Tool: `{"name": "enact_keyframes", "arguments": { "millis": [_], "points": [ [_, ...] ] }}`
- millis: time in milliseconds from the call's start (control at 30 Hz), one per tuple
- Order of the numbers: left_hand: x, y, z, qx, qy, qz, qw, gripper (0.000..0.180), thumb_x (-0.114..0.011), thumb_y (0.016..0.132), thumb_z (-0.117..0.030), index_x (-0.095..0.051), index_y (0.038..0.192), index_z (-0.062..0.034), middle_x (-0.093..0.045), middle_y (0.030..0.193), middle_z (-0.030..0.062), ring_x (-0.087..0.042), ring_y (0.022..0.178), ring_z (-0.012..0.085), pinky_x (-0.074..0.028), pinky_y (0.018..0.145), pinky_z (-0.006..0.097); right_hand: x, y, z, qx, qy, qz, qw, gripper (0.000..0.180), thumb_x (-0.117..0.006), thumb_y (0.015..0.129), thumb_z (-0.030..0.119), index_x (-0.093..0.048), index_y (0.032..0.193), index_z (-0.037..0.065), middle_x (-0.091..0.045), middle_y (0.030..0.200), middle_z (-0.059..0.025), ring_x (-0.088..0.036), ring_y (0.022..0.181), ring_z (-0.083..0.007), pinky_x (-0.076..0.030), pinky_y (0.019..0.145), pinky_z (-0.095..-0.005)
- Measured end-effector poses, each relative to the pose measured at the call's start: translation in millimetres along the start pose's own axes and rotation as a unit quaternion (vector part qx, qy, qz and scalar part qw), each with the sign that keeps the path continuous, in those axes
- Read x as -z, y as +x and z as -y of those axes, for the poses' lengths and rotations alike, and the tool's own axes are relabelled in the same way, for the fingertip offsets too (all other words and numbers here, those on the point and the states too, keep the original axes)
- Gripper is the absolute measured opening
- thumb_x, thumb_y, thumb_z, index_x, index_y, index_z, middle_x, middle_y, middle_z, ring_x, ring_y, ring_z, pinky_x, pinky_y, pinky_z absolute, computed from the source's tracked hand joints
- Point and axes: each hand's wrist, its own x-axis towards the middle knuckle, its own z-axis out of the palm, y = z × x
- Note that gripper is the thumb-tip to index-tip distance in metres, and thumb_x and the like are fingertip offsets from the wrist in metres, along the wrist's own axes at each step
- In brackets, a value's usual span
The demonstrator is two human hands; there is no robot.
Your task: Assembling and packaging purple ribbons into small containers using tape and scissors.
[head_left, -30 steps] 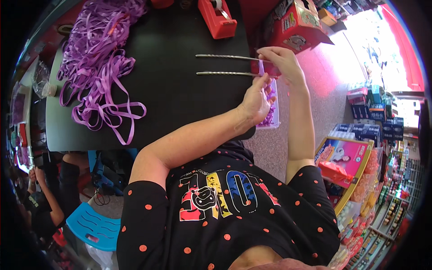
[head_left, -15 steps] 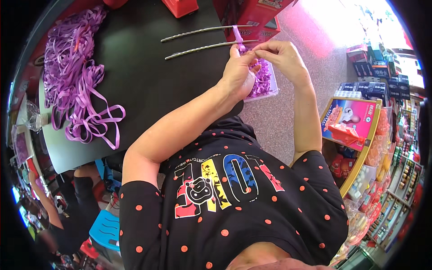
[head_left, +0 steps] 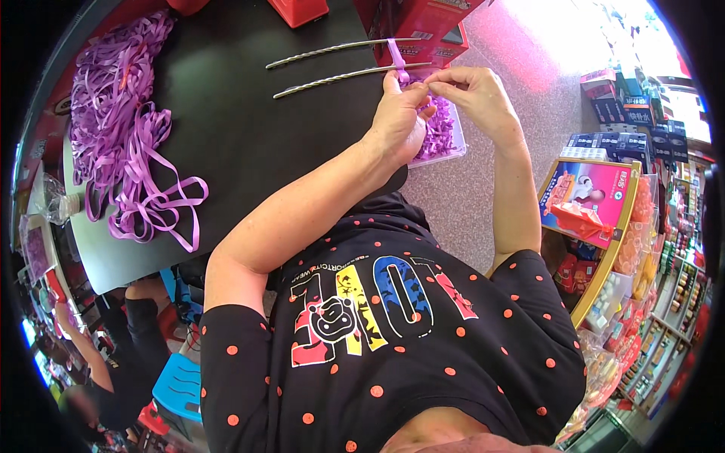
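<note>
Pinched narrow, the thumb and forefinger of the right hand (head_left: 477,100) meet beside the fingertips of the left hand (head_left: 400,122); what lies between them is too small to tell. The left thumb points up beside a flat, shiny purple ribbon (head_left: 396,54) that spans two slender, twisted silver metal rods (head_left: 332,78), near their right ends; how firmly the left hand grips it, I cannot tell. Both rods stretch leftward above a smooth black tabletop (head_left: 249,143). Just below the hands sits a translucent plastic box (head_left: 458,143) of small purple ribbon pieces (head_left: 436,136). A tangled heap of long purple ribbon (head_left: 113,113) lies at the table's left.
</note>
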Motion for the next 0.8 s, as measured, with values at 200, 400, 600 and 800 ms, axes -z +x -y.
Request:
{"name": "enact_keyframes", "arguments": {
  "millis": [200,400,600,800],
  "points": [
    [-0.5,-0.3,0.7,-0.003,0.009,0.006,1.0,0.052,-0.06,0.085,-0.007,-0.033,0.128,-0.0189,-0.049,0.106,0.0015,-0.045,0.088,0.014,-0.039,0.082,0.034,1.7,-3.1,0.9,-0.003,0.008,0.007,1.0,0.022,-0.065,0.079,0.022,-0.071,0.092,0.006,-0.069,0.077,-0.0072,-0.063,0.071,-0.0107,-0.049,0.071,-0.0266],
    [2.4,1.6,2.3,-0.014,0.029,0.0,0.999,0.05,-0.06,0.086,-0.006,-0.034,0.126,-0.019,-0.051,0.101,0.0005,-0.048,0.084,0.0136,-0.042,0.078,0.034,-3.7,-10.5,-1.7,-0.002,0.071,-0.041,0.997,0.03,-0.064,0.084,0.027,-0.068,0.102,0.002,-0.069,0.085,-0.0079,-0.061,0.079,-0.0101,-0.047,0.075,-0.0253],
    [-2.3,2.8,4.9,-0.012,0.008,-0.031,0.999,0.045,-0.055,0.087,-0.003,-0.034,0.124,-0.0185,-0.052,0.097,0.0,-0.051,0.078,0.0135,-0.043,0.076,0.034,-19.9,-25.0,-18.9,-0.035,0.175,-0.066,0.982,0.028,-0.065,0.085,0.024,-0.067,0.1,0.001,-0.067,0.082,-0.0038,-0.057,0.075,-0.0075,-0.045,0.069,-0.0238],
    [-4.6,-4.8,-1.5,0.02,-0.015,-0.022,0.999,0.05,-0.056,0.087,-0.005,-0.032,0.128,-0.0206,-0.051,0.104,0.0041,-0.049,0.091,0.0179,-0.044,0.081,0.037,-5.0,-16.5,-10.6,-0.029,0.145,-0.11,0.983,0.019,-0.068,0.082,0.017,-0.068,0.092,0.0,-0.064,0.077,-0.0012,-0.056,0.073,-0.0068,-0.044,0.067,-0.0223]
  ]
}}
